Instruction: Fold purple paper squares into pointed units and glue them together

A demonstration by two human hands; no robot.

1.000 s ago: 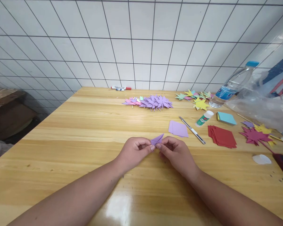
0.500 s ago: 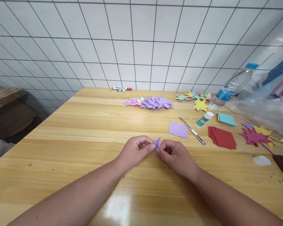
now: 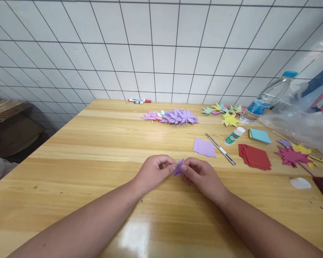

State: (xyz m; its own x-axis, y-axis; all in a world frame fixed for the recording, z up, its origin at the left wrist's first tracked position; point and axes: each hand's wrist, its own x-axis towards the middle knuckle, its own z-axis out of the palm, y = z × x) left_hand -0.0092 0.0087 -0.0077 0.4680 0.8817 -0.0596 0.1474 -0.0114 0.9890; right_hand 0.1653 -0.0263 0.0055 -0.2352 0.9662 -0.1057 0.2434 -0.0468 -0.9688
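Note:
Between my hands is a small folded piece of purple paper (image 3: 179, 167), held a little above the table. My left hand (image 3: 156, 172) pinches its left side between thumb and fingers. On the opposite side, my right hand (image 3: 201, 175) is closed on it, thumb pressed near the middle. The fingertips hide part of the folds. Just beyond my right hand lie a few flat purple paper squares (image 3: 206, 147). A utility knife (image 3: 220, 149) rests beside them. Farther back sits a row of folded purple paper leaves (image 3: 179, 117).
On the right are a glue stick (image 3: 234, 136), red paper squares (image 3: 255, 157), a blue-topped paper stack (image 3: 260, 136) and a dark pink paper leaf (image 3: 292, 156). A water bottle (image 3: 269, 98) stands near a plastic bag. Markers (image 3: 139, 101) lie by the tiled wall.
My right thumb has moved up from the lower edge of the purple paper to its middle. My left hand keeps nearly the same pinch.

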